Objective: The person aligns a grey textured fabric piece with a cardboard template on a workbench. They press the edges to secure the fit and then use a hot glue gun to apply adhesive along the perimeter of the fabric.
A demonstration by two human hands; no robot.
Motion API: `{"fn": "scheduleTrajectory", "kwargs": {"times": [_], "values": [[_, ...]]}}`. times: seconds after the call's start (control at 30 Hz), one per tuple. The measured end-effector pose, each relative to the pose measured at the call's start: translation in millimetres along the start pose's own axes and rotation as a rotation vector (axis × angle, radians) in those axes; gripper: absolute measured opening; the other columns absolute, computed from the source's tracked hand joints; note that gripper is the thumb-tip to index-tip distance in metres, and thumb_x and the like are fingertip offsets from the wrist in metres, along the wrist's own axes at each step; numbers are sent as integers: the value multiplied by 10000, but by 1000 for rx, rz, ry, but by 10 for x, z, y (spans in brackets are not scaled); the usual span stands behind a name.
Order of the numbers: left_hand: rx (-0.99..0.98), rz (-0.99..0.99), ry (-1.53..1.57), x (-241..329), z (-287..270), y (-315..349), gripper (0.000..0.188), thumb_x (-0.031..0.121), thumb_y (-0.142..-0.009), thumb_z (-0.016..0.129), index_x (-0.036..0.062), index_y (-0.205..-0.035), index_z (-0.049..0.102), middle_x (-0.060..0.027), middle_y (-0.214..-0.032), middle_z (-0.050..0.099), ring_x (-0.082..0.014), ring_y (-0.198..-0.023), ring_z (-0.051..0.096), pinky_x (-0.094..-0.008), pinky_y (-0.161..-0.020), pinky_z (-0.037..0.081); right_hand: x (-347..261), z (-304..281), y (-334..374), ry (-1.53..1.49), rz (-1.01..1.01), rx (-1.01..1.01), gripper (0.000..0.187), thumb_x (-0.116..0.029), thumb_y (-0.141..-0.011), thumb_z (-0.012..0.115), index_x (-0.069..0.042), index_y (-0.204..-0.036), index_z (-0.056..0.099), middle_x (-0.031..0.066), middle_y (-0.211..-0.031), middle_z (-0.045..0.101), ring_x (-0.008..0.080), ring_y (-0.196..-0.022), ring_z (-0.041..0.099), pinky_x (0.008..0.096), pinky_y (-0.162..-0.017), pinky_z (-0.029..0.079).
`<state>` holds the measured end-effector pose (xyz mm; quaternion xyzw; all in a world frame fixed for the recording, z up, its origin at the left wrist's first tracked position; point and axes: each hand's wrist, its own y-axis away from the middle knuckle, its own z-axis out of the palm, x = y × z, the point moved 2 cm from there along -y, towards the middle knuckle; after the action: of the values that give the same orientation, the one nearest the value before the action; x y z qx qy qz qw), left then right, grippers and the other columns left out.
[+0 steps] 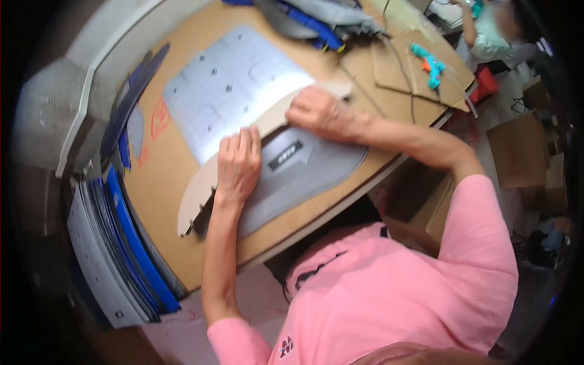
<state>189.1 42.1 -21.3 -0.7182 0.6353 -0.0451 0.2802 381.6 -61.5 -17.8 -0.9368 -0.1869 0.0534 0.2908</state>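
A long, curved beige panel [198,188] with a notched edge lies across the table, tilted up from the grey mesh fabric piece [292,182]. My left hand [239,164] is closed over its middle, fingers bent across the top edge. Further right, my right hand [322,114] grips the same panel with curled fingers. Between my hands, a dark label [286,156] shows on the grey piece. Just beyond the panel lies a shiny silver-grey sheet [237,79] dotted with small dark marks. My palms and the panel's underside are hidden.
A teal glue gun [429,66] rests on cardboard [395,64] at the far right, near a cable. Blue and grey pieces [304,21] are heaped at the back. Stacked blue and grey panels [121,243] stand at the left edge. Another person [490,36] sits at far right, near boxes [517,146].
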Motion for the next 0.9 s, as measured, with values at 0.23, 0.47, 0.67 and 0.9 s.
{"fn": "scheduleTrajectory", "kwargs": {"times": [0.23, 0.47, 0.67, 0.9], "values": [[-23, -167, 375, -19, 11, -23, 446, -29, -750, 544, 43, -1184, 616, -66, -1180, 605, -246, -945, 534, -361, -878, 400, -2, -8, -110, -122, 175, -152, 60, -110, -757, 635, -52, -743, 625, 92, -735, 583, 259, -772, 590, 380, -741, 459], [-118, -215, 492, -10, 23, 42, 633, -112, -663, 523, 66, -1268, 587, -37, -1358, 546, -284, -1021, 499, -387, -956, 359, 224, 16, -480, -374, 460, -638, 179, -160, -692, 719, -45, -821, 669, 144, -765, 669, 336, -771, 652, 413, -729, 508], [-136, -191, 468, 76, 15, 36, 603, -72, -672, 559, 58, -1260, 591, -36, -1330, 572, -277, -989, 513, -369, -933, 372, 468, 143, -615, -335, 649, -906, 471, -252, -567, 859, 4, -850, 583, 153, -780, 645, 307, -750, 630, 378, -650, 492], [-46, -251, 506, 84, 23, -153, 283, 93, -745, 684, 63, -1026, 671, -77, -1103, 639, -266, -896, 554, -372, -818, 410, 516, 215, -606, -505, 756, -865, 493, -229, -540, 869, 17, -863, 589, 134, -740, 632, 262, -712, 627, 377, -612, 488]]}}
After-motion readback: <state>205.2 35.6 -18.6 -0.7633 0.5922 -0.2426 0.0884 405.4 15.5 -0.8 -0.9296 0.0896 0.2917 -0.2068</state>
